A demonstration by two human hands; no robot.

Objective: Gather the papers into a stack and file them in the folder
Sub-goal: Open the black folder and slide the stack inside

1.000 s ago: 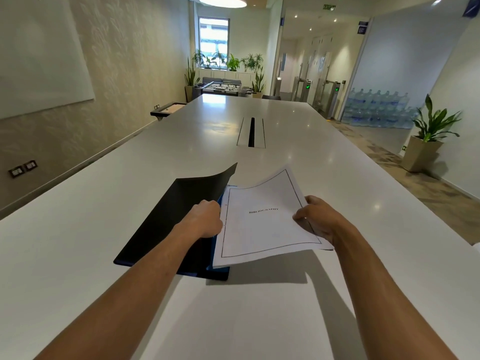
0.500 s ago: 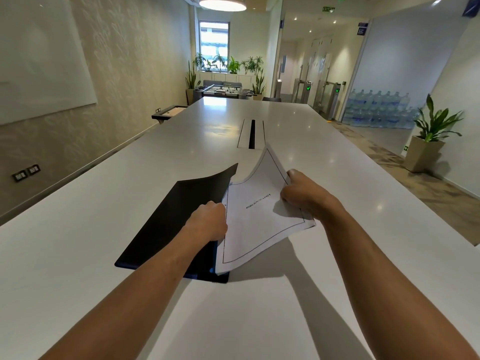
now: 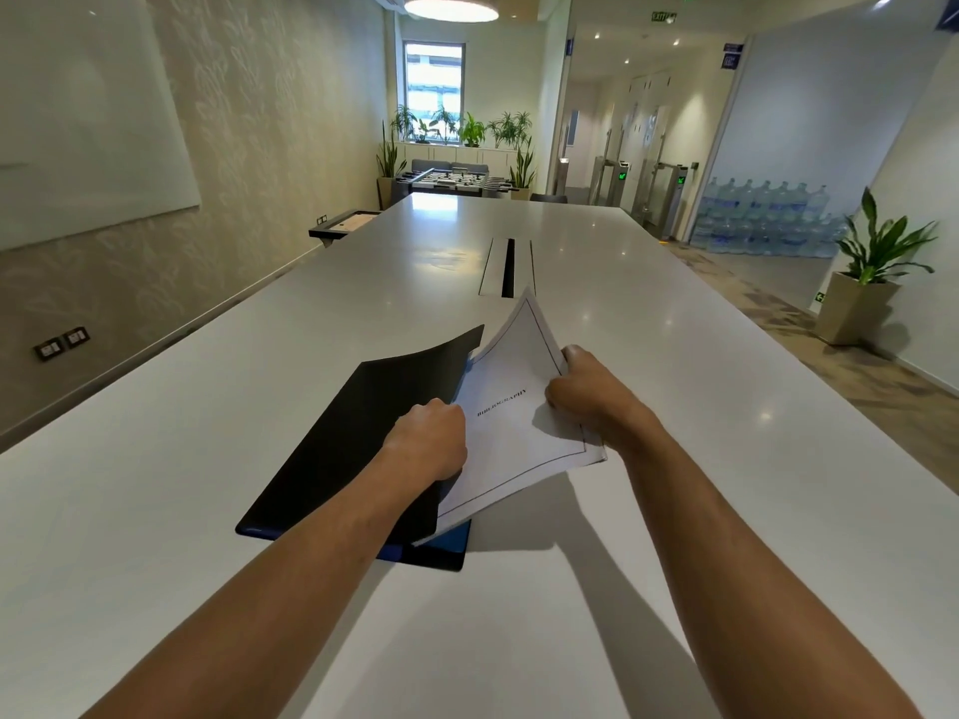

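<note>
A dark folder (image 3: 358,433) lies open on the white table (image 3: 207,459), its front cover raised toward the left. My left hand (image 3: 430,438) grips the cover's edge and holds it up. A stack of white papers (image 3: 511,428), the top sheet headed "BIBLIOGRAPHY", is tilted steeply with its left edge inside the folder over the blue inner panel (image 3: 446,542). My right hand (image 3: 581,391) grips the stack's right edge and lifts that side off the table. The lower sheets are hidden under the top one.
A cable slot (image 3: 507,267) is set into the table's middle beyond the folder. A potted plant (image 3: 861,298) stands on the floor at the right, water bottles (image 3: 768,215) behind it. A small side table (image 3: 345,225) sits at the far left.
My right hand has moved up and to the left, tilting the papers from nearly flat to steeply raised and pushing them further into the folder. My left hand has stayed on the cover.
</note>
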